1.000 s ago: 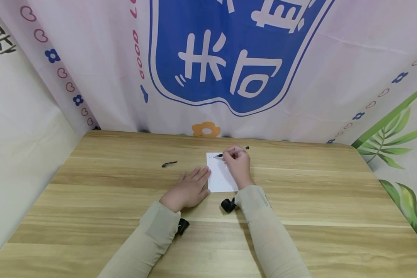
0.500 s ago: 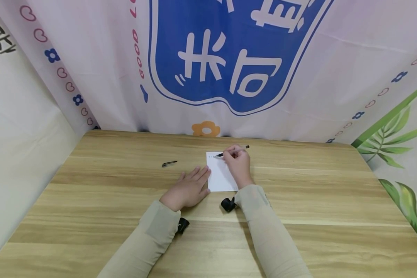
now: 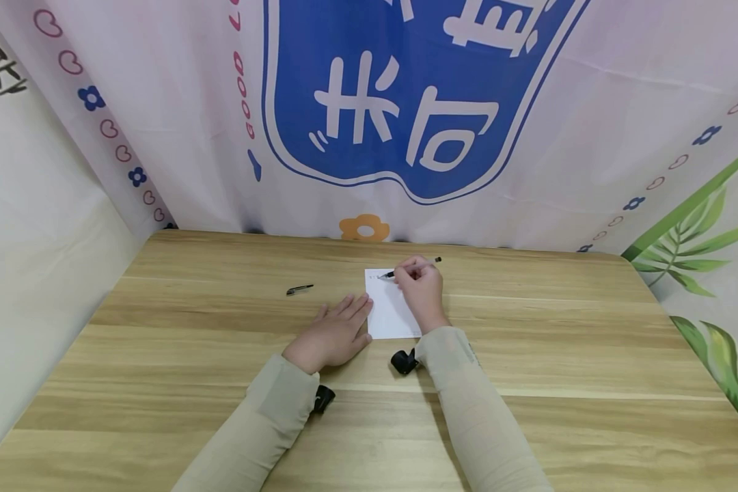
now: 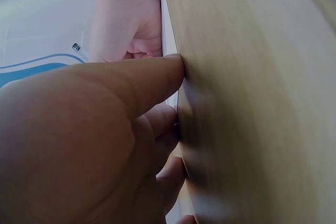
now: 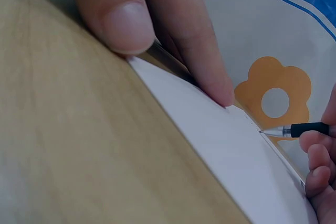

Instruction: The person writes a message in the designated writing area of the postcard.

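A small sheet of white paper (image 3: 390,314) lies on the wooden table, with a few tiny marks near its top left corner. My right hand (image 3: 421,290) pinches a pen (image 3: 389,275) with a black grip, its tip on the paper by those marks. In the right wrist view, the pen (image 5: 304,129) meets the paper (image 5: 210,135) near its far edge. Flat on the table, my left hand (image 3: 335,335) touches the paper's left edge with its fingertips and thumb. A black pen cap (image 3: 299,290) with a clip lies left of the paper.
The wooden table (image 3: 190,355) reaches back to a printed cloth (image 3: 209,171) hanging behind it. On each wrist sits a small black camera, such as the right one (image 3: 404,362), close to the tabletop.
The pen has barely shifted, its tip staying near the marks at the paper's top. My left hand, the paper and the cap keep their places.
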Motion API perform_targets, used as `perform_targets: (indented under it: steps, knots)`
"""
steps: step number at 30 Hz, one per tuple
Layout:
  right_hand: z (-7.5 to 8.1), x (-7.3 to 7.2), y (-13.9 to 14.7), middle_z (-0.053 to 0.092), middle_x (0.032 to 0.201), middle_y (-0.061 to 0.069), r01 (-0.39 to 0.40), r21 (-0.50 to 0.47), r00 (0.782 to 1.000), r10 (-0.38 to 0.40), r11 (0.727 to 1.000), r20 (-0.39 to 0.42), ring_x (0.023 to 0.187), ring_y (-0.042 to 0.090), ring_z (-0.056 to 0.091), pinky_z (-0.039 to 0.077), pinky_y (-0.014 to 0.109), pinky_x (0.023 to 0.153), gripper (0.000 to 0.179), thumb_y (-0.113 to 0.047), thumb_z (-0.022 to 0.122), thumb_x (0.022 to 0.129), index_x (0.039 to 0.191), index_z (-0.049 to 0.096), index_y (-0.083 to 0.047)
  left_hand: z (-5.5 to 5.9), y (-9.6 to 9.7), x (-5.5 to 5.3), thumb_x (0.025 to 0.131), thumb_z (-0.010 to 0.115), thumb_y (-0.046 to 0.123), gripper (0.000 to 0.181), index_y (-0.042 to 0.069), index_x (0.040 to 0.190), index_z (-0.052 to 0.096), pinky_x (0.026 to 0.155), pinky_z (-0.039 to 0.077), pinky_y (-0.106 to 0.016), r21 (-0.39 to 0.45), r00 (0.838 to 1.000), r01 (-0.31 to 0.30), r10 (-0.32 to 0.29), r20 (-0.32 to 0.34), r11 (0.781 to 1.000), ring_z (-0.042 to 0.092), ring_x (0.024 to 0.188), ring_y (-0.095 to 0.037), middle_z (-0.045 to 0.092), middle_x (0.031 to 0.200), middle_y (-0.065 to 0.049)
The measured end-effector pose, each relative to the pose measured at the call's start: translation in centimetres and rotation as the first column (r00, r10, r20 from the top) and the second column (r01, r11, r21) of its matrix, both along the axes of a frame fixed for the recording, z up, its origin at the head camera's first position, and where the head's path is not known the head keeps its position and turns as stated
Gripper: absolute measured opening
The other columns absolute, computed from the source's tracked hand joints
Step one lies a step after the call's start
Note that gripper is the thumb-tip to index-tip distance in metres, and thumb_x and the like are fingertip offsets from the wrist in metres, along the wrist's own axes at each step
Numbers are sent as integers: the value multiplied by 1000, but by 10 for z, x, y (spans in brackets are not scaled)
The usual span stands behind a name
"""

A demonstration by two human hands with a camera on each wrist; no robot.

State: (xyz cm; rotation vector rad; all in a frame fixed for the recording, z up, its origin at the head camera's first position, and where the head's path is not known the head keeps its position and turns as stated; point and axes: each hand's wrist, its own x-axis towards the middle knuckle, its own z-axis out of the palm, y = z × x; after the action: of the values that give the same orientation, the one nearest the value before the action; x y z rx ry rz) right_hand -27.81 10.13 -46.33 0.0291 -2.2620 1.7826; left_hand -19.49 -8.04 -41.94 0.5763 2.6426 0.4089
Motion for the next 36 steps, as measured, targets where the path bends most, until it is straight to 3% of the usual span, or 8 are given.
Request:
perform_targets:
  steps: [7,15,36]
  knots:
    - [0,0,0,66,79,5,7,-8,1000,-7,1000,9,67,15,59,48,21,56,10,-7,64,89,81,68,-4,-1,0,-1,109,45,37,65,12,163,19,122,9,-60,-9,1000,-2,2,4,1000,5,156,-27,10,170,-2]
    - [0,0,0,63,78,6,58,-79,997,-62,995,-48,61,12,54,42,18,52,12,-3,63,88,77,67,-1,1,0,1,109,46,36,64,11,163,21,122,10,-60,-2,1000,-7,7,-3,1000,7,156,-27,12,170,-2]
    - [-2,-3,1,64,85,6,27,-22,999,-28,999,-22,71,16,57,46,20,56,12,-8,64,90,80,69,-3,2,1,1,109,45,35,64,11,163,20,122,11,-61,-2,1000,1,-1,-6,1000,6,156,-28,11,170,-3]
